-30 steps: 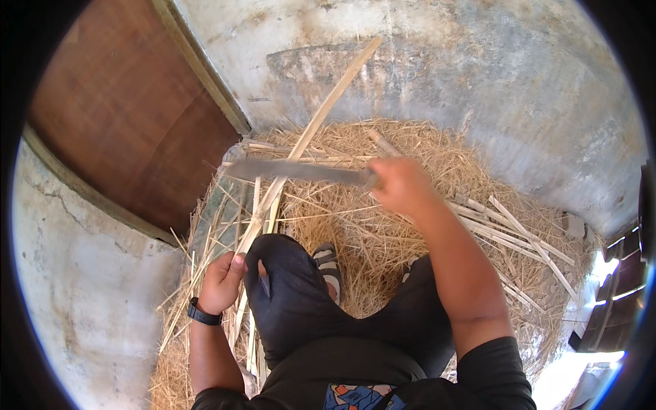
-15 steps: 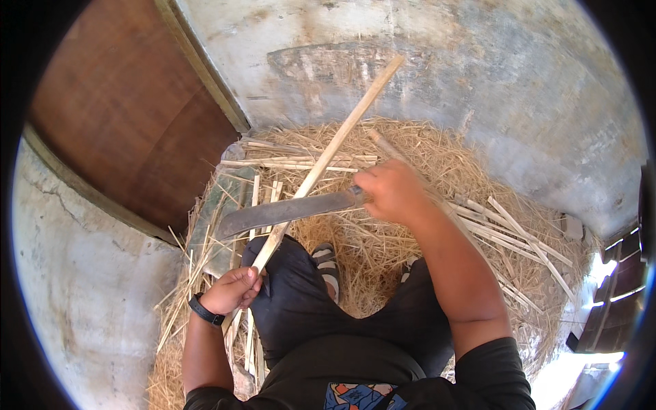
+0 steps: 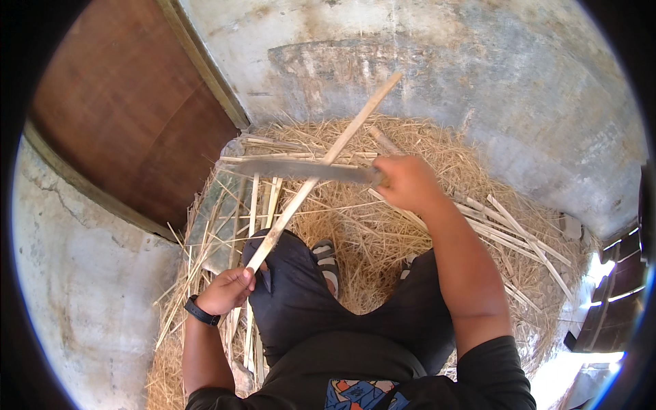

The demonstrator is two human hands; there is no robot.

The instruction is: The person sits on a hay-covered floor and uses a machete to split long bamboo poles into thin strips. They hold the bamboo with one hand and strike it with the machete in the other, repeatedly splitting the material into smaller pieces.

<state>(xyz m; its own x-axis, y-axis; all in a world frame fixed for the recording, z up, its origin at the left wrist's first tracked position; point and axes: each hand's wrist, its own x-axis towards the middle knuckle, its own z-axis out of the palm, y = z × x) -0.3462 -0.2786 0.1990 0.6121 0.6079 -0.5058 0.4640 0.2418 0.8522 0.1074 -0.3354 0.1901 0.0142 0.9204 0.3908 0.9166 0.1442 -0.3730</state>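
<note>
My left hand (image 3: 231,290), with a dark strap on its wrist, grips the lower end of a long pale split-bamboo strip (image 3: 298,198) near my left knee. The strip slants up and away to the right, its far end in front of the wall. In my right hand (image 3: 410,183) is the handle of a machete (image 3: 301,170), fingers closed round it. The broad dark blade is slightly blurred and points left, lying across the middle of the strip. Whether the edge touches the wood I cannot tell.
Straw and shavings (image 3: 362,253) cover the floor round my sandalled feet. Cut strips (image 3: 249,212) lie at the left, and more strips (image 3: 512,239) at the right. A stained wall (image 3: 451,75) rises ahead, beside a brown door panel (image 3: 137,123) at far left.
The machete has moved up along the strip, away from my left hand, and its blade is now nearly level. The strip's far end has dropped a little.
</note>
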